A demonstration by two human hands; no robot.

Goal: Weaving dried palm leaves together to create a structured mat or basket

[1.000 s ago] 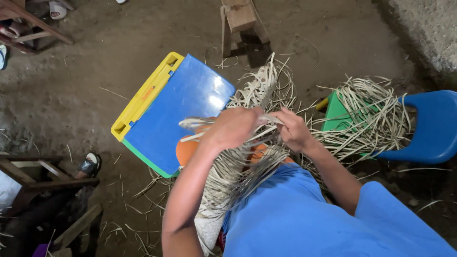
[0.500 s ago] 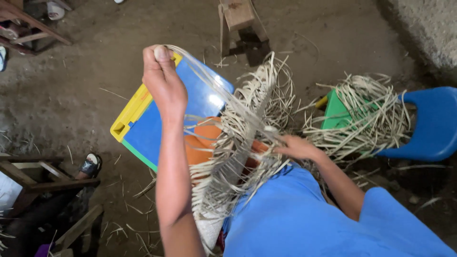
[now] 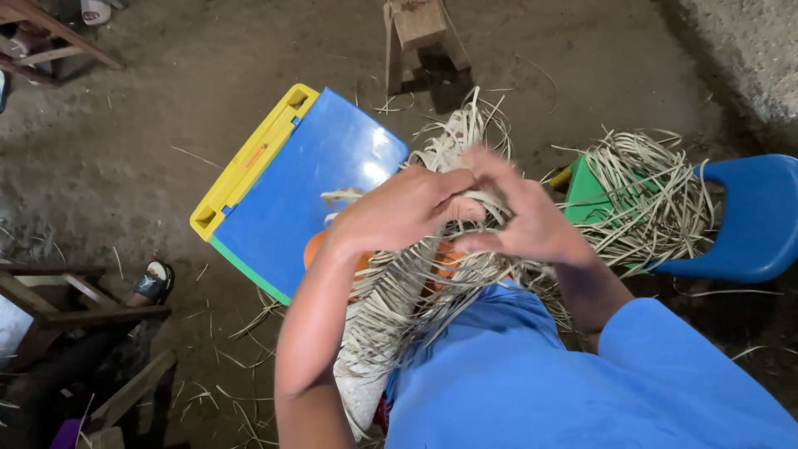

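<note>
A half-woven mat of pale straw strips (image 3: 391,320) lies across my lap, its loose ends fanning out at both sides. My left hand (image 3: 399,209) is back over the weave, fingers closed on thin strips near its top edge. Close against it on the right is my right hand (image 3: 519,220), thumb and fingers pinching strips of the same weave. Something orange (image 3: 314,248) shows under the strips. My blue sleeve (image 3: 665,366) fills the lower right.
A blue, yellow and green plastic board (image 3: 283,195) lies on the dirt floor at left. A pile of loose straw strips (image 3: 644,195) rests on a green and blue plastic chair (image 3: 748,220). A wooden stool (image 3: 418,29) stands ahead. Wooden frames and a sandalled foot (image 3: 154,283) lie left.
My left hand, raised high to the left pulling a long strip half a second ago, has come back down to the weave beside my right hand. The right hand has shifted slightly up.
</note>
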